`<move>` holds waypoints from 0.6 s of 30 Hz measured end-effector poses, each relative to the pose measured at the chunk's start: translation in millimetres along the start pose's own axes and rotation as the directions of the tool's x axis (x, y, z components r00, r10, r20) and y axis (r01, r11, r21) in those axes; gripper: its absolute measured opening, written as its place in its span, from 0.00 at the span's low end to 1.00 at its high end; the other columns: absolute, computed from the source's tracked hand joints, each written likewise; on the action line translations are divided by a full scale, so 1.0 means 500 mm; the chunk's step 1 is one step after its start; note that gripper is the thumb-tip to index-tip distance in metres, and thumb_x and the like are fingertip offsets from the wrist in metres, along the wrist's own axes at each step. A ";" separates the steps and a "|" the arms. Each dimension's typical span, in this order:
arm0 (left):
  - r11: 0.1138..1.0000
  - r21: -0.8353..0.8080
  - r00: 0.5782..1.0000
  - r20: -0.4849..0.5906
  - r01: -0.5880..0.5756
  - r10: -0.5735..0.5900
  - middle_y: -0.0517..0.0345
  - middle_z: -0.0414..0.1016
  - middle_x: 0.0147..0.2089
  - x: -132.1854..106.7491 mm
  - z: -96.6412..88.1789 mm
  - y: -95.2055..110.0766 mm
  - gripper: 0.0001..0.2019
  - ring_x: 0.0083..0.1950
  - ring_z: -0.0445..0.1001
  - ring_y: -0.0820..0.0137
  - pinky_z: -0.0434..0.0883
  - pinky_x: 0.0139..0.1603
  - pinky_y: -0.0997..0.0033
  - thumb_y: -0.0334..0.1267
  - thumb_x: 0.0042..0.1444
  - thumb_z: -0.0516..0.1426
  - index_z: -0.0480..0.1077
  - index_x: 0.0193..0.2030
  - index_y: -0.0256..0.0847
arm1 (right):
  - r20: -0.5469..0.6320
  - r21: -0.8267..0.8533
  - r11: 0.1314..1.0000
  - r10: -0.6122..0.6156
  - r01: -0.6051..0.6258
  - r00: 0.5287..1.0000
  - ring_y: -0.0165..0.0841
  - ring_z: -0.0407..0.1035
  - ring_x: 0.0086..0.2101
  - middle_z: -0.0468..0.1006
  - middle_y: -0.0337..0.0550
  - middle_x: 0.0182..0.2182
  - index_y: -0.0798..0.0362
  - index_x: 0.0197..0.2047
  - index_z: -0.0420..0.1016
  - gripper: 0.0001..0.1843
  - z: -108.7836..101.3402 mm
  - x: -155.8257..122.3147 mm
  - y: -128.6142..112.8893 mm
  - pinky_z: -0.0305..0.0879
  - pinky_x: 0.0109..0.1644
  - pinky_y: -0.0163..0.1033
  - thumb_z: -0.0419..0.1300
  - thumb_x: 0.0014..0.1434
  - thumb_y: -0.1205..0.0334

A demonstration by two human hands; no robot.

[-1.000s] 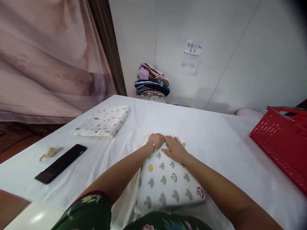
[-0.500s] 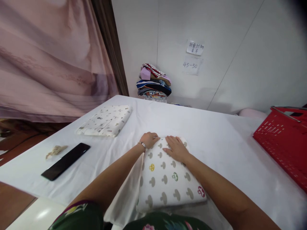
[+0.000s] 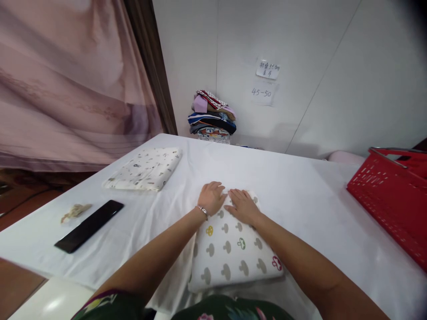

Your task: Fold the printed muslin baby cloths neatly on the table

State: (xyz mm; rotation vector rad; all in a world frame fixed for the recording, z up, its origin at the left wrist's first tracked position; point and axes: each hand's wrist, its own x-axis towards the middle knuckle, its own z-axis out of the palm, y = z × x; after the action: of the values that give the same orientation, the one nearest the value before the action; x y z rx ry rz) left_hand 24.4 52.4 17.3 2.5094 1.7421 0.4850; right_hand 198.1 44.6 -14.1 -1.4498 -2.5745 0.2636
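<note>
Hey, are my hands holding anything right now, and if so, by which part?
Nothing appears gripped: the left hand and right hand rest open on top of the folded mushroom-print cloth, near its far edge.

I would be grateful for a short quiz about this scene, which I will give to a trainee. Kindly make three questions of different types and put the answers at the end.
1. True or false: the basket stands to the right of the mushroom cloth.

2. Which of these does the right hand touch?
a) the basket
b) the black slab
c) the mushroom cloth

3. Fill in the missing word: the bracelet is on the person's ____ wrist.

Key:
1. True
2. c
3. left
</note>
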 end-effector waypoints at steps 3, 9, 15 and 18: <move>0.997 0.034 0.995 0.075 -0.071 0.069 0.48 0.60 0.62 -0.029 0.024 0.023 0.25 0.63 0.54 0.60 0.51 0.63 0.56 0.51 0.57 0.48 0.62 0.57 0.38 | 0.030 0.003 1.000 0.005 -0.005 1.000 0.39 0.42 0.62 0.51 0.48 0.63 0.57 0.64 0.49 0.31 -0.001 0.003 0.000 0.32 0.63 0.49 0.43 0.61 0.52; 0.998 0.051 0.987 0.161 -0.033 0.024 0.45 0.51 0.66 -0.050 0.065 0.010 0.37 0.67 0.45 0.59 0.42 0.66 0.57 0.62 0.56 0.39 0.54 0.63 0.34 | 0.047 -0.027 0.993 0.117 -0.115 0.992 0.44 0.38 0.63 0.46 0.53 0.64 0.57 0.64 0.48 0.35 -0.016 -0.015 0.025 0.30 0.62 0.54 0.44 0.60 0.45; 0.999 0.043 0.984 0.177 -0.007 0.000 0.47 0.49 0.67 -0.047 0.063 0.013 0.38 0.67 0.45 0.59 0.41 0.67 0.57 0.62 0.56 0.39 0.52 0.64 0.34 | -0.002 0.069 0.980 0.188 -0.188 0.982 0.40 0.50 0.58 0.60 0.50 0.58 0.53 0.60 0.55 0.31 -0.034 -0.032 0.058 0.48 0.57 0.45 0.43 0.61 0.43; 0.999 0.039 0.983 0.186 0.000 -0.007 0.47 0.49 0.67 -0.046 0.064 0.013 0.39 0.67 0.45 0.59 0.40 0.67 0.57 0.63 0.55 0.39 0.51 0.64 0.34 | -0.024 0.114 0.980 0.169 -0.165 0.985 0.38 0.55 0.55 0.65 0.48 0.53 0.53 0.57 0.58 0.28 -0.038 -0.030 0.059 0.52 0.55 0.41 0.45 0.61 0.44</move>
State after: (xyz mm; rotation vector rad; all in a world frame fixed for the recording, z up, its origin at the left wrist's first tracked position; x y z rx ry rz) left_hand 32.1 33.0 -16.9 2.4849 1.7021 0.2099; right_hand 234.7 48.2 -3.7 -1.6158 -2.3735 0.3965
